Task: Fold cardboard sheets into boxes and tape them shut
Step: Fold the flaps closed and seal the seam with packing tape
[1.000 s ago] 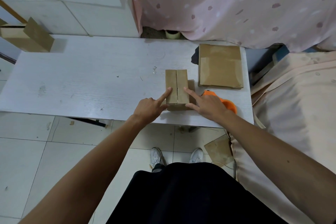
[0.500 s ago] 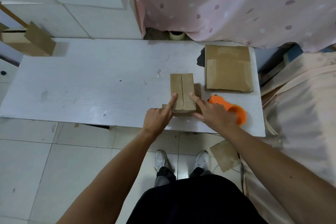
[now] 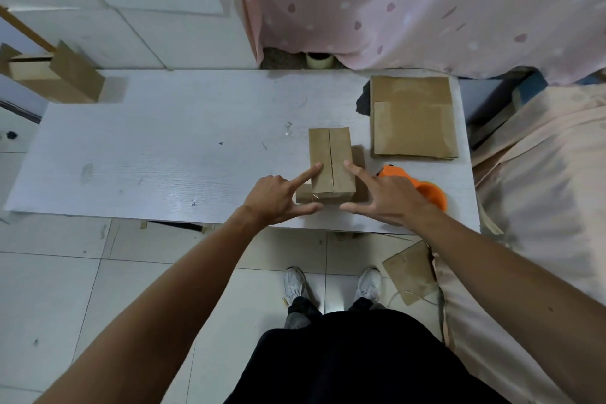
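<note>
On the head camera I see the box [image 3: 331, 164] standing on the white table [image 3: 164, 157] near its front edge, with its two top flaps closed and the seam between them running straight away from the camera. The left hand [image 3: 278, 198] lays a straight index finger on the left flap and the right hand [image 3: 390, 197] does likewise on the right flap; both thumbs are stretched toward the box's near face, and the other fingers are curled under, gripping nothing. A stack of flat cardboard sheets [image 3: 413, 118] lies just beyond to the right, and an orange tape dispenser [image 3: 423, 193] sits beside the right hand.
</note>
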